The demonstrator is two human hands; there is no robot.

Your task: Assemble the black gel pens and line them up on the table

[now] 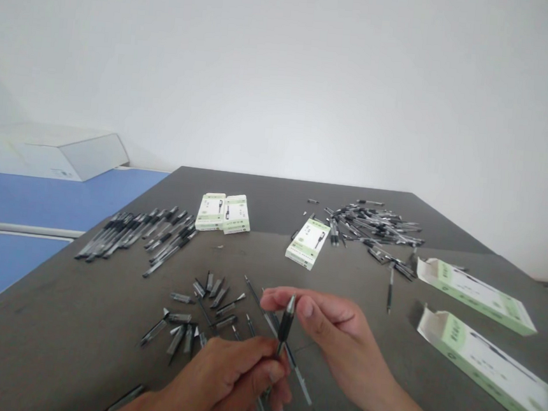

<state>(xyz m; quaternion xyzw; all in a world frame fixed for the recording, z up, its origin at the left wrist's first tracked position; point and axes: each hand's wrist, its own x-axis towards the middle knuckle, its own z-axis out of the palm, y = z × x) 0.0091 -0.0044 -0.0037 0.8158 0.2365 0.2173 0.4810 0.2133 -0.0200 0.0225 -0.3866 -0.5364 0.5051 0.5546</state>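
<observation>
On my feed the left hand (227, 377) pinches 1 pen (285, 327), tip up, above the tabletop (77, 316); the right hand (340, 329) curves loosely open by the tip. I judge this as tip work, calling next for a steady pinch.

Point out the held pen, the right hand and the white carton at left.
Held pen (285, 323): head view, on its dark grip.
Right hand (339, 333): head view, near the thumb's base.
White carton (28, 158): head view, on its front side.
</observation>
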